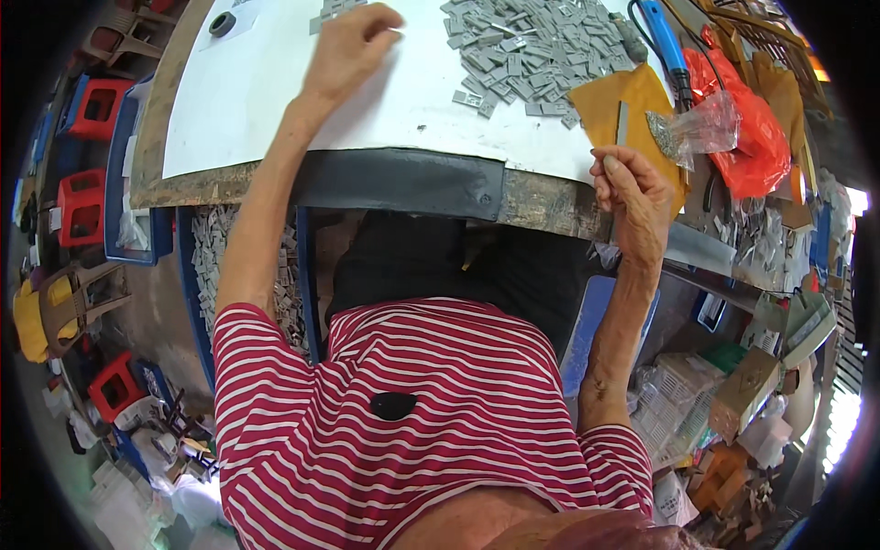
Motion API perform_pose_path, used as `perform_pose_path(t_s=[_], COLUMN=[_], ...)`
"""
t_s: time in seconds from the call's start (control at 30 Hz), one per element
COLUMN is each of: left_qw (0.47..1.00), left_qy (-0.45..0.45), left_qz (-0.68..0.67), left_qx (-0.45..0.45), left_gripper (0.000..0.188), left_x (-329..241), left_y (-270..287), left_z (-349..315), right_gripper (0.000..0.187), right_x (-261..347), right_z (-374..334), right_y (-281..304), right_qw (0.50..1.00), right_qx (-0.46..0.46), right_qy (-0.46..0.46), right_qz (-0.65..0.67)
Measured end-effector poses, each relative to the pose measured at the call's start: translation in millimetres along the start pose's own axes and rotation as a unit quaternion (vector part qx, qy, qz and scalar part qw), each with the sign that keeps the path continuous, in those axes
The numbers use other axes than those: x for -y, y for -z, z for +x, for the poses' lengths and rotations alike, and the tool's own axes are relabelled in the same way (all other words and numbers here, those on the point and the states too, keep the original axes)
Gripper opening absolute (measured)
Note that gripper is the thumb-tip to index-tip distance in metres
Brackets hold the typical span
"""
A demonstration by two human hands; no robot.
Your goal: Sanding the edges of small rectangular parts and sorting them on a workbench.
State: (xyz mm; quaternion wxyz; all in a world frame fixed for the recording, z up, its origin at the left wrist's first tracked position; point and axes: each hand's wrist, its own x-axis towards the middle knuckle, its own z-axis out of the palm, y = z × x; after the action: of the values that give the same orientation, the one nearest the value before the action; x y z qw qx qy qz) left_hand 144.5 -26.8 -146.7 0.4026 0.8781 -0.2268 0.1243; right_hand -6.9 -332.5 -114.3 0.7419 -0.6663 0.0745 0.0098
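Note:
Over the white work sheet (247, 105) is my left hand (353, 50), its fingers curled and thumb and forefinger brought near each other. Anything between those fingertips is too small to make out. A few small grey rectangular pieces (328, 11) lie just beyond it. At the table's front edge on the right, my right hand (637, 192) is closed, thumb against bent fingers; what it pinches cannot be made out. A narrow grey strip (622, 122) over yellow-brown paper (596, 96) meets the top of this hand; whether it is held is unclear. A large pile of grey pieces (532, 55) spreads at the far middle.
A blue-handled tool (662, 37), a red plastic bag (756, 137) and a clear bag of small parts (687, 133) crowd the right side. A black tape roll (222, 24) sits far left. Below the table, a blue-edged bin (203, 247) holds more grey pieces; red stools (82, 206) stand left.

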Motion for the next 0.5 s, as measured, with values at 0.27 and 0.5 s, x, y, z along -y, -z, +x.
perform_pose_path(t_s=[0.27,0.5], left_qw=[0.999,0.996], left_qy=[-0.016,-0.083], left_qz=[-0.028,0.022], left_qx=[0.037,0.034], left_gripper=[0.014,0.015], left_x=[-64.2,-41.2], left_y=[-48.2,-65.0], left_z=[36.1,37.5], right_gripper=[0.017,0.016], right_x=[5.3,23.3], right_z=[-7.0,13.9], right_y=[7.3,33.2], right_qw=[0.999,0.96], right_qx=[-0.023,-0.112], right_qy=[0.021,0.081], right_qz=[-0.039,-0.242])
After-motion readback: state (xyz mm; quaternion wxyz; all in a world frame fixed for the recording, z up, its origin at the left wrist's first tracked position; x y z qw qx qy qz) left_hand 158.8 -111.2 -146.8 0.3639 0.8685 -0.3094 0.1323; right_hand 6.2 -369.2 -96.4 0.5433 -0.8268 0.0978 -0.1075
